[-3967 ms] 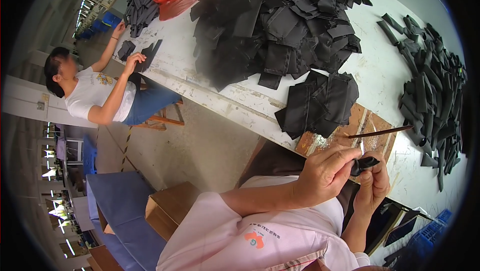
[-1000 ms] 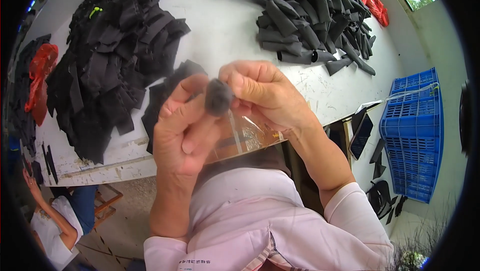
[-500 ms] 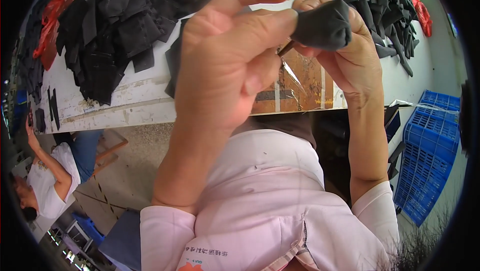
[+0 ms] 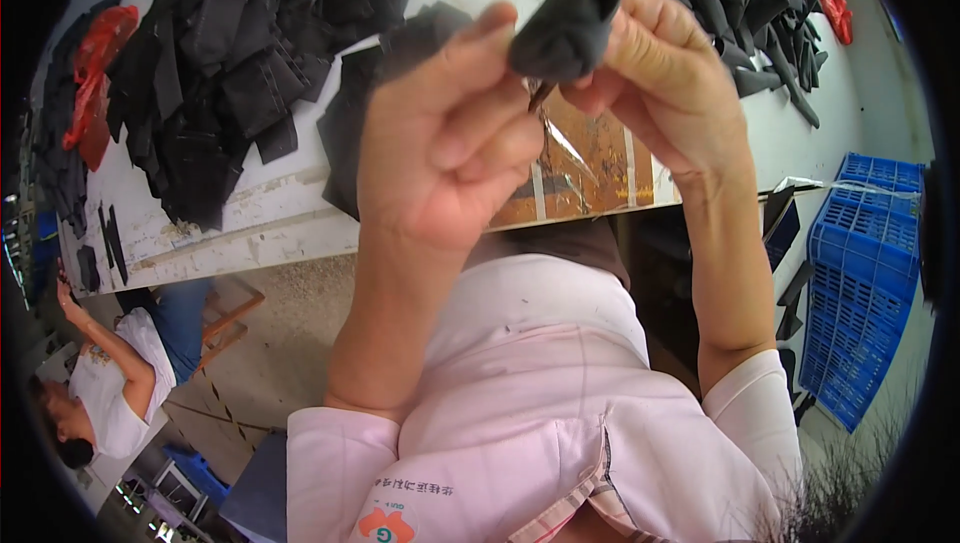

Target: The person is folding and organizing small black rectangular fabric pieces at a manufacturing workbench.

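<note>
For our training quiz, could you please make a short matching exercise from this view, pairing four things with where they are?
Things:
1. small dark fabric piece
2. blue crate
3. red fabric
4. brown board

Places:
A. on the floor, far right
B. on the table's far left
C. pinched between both hands
D. at the table edge, behind the hands

Pairs: 1-C, 2-A, 3-B, 4-D
</note>
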`<state>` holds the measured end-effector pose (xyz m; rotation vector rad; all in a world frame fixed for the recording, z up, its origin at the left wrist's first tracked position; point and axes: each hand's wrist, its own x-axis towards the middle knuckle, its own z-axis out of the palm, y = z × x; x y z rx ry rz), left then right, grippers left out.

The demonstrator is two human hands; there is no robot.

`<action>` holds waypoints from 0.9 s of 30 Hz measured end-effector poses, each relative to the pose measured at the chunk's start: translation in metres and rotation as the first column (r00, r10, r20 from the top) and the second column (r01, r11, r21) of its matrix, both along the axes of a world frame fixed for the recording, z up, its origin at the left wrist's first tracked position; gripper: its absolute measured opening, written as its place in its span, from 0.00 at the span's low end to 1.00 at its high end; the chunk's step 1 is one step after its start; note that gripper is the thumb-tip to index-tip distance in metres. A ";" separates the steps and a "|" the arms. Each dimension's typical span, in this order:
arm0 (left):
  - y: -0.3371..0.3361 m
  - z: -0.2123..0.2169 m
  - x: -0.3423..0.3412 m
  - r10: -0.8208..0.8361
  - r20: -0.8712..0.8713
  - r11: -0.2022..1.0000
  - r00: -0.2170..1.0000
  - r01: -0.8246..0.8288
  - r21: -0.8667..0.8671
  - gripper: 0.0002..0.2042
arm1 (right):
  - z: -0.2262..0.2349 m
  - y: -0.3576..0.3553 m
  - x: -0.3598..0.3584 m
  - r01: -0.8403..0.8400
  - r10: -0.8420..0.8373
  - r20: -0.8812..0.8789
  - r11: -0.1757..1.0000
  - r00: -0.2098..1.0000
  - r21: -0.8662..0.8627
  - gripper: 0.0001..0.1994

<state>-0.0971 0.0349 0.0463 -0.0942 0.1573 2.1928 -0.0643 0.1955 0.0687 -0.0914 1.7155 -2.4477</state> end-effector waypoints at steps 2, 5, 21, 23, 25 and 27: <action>0.001 0.001 0.001 -0.046 0.091 0.999 0.995 0.044 0.024 0.08 | -0.002 0.003 -0.002 -0.004 0.004 0.000 0.999 1.000 0.052 0.13; 0.005 0.025 0.006 -0.027 0.277 0.964 0.961 -0.048 0.260 0.08 | 0.005 0.003 -0.010 -0.060 0.067 -0.055 0.990 0.996 0.124 0.14; -0.005 0.042 0.032 0.153 -0.259 0.985 0.954 -0.170 -0.044 0.15 | 0.006 -0.001 -0.005 -0.086 0.095 -0.091 0.992 0.991 0.097 0.15; 0.003 0.044 0.034 0.174 -0.475 0.840 0.862 -0.382 -0.385 0.14 | -0.006 0.004 -0.008 -0.130 0.135 -0.080 0.990 0.988 0.059 0.14; 0.002 0.011 0.028 0.210 -0.436 0.893 0.875 -0.353 -0.279 0.14 | -0.023 0.005 -0.003 -0.137 0.136 -0.062 0.990 0.989 -0.017 0.13; 0.004 0.005 0.030 0.312 -0.292 0.901 0.904 -0.379 -0.211 0.14 | -0.021 -0.001 0.003 -0.125 0.123 -0.030 0.990 0.992 -0.065 0.13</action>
